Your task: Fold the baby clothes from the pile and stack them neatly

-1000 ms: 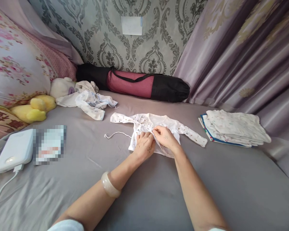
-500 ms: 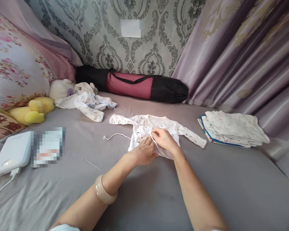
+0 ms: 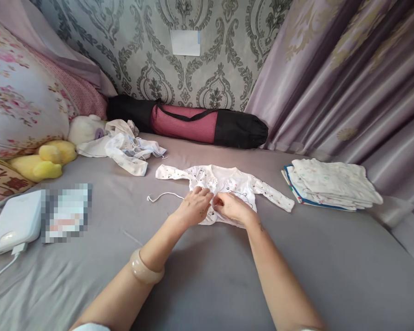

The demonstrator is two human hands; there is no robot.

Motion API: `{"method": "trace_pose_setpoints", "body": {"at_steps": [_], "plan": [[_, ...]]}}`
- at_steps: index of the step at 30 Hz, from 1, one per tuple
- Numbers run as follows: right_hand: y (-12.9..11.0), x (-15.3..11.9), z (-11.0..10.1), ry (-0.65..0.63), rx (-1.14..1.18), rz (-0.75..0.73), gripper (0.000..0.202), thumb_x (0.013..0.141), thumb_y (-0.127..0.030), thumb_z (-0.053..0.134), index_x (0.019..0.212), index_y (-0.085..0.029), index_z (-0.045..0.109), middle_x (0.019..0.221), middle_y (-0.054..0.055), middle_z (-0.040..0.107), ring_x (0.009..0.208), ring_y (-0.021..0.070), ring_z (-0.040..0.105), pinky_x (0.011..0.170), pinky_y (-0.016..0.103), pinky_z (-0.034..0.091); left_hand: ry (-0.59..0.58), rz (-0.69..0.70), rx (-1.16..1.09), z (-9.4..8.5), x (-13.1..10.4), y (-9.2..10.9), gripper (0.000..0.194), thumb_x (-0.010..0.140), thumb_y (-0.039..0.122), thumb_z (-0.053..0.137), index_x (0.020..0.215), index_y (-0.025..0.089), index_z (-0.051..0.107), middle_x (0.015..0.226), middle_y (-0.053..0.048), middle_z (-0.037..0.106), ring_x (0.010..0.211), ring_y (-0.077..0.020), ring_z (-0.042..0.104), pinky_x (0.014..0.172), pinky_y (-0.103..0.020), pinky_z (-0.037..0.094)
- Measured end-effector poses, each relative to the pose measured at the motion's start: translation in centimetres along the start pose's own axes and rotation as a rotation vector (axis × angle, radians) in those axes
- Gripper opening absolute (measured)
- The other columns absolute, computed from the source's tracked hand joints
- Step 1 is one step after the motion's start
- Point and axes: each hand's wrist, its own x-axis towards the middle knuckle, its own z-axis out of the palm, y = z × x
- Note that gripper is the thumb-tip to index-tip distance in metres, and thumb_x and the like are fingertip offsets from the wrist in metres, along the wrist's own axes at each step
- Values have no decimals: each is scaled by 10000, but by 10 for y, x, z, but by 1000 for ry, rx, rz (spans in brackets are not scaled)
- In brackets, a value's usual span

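A small white baby shirt (image 3: 224,174) with a scattered print lies spread on the bed, its sleeves stretched to both sides. A thin white tie string (image 3: 165,195) trails out from its left side. My left hand (image 3: 194,206) is over the shirt's middle, fingers bent and closed on the cloth near the front ties. Close beside it, my right hand (image 3: 232,208) pinches at the shirt's front opening. The fingertips partly hide what they grip, so I cannot see whether it is cloth or string. A pale bangle (image 3: 145,267) circles my left forearm.
Folded baby clothes (image 3: 331,184) are stacked at the right. Crumpled baby clothes (image 3: 126,151) lie at the back left near a yellow plush toy (image 3: 41,161). A white power bank (image 3: 15,223) with a cable sits at left. A black-and-pink rolled bag (image 3: 184,123) lies along the wall.
My left hand has lifted from lying flat on the shirt, moved slightly left and up, and curled its fingers. My right hand has shifted slightly down and stays pinched at the front.
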Motion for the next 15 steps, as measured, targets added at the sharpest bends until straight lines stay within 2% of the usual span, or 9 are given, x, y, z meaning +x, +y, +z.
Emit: {"method": "trace_pose_setpoints", "body": {"at_steps": [3,5,10,15], "plan": [[-3,-2,-2,-19,-59,6,171,794,-247,563,945,-235,643,915,11,674,813,155,584,672,243,366,-75,-1,2,7,1,-1,249,892,173,437,1102,172,569,1127,-102,603,1055,-260,510,928,-399,444],[-4,-2,-2,-20,-81,3,152,786,-254,580,924,-236,641,907,9,670,815,156,580,670,243,361,-70,-3,-18,9,-1,-2,260,889,175,439,1113,173,570,1129,-109,606,1053,-265,510,919,-409,448],[-3,-1,0,-48,-41,-8,98,788,-248,572,862,-236,635,838,-8,662,742,141,571,628,236,351,-4,7,-64,8,-2,-7,256,875,155,440,1076,169,598,1092,-117,616,1036,-274,517,914,-425,442],[7,-4,-8,-48,-10,2,123,783,-267,602,887,-241,661,885,0,669,780,148,589,654,236,372,122,-15,-124,3,-2,-19,249,884,176,463,1097,176,593,1102,-119,588,1027,-264,517,927,-425,434]]}}
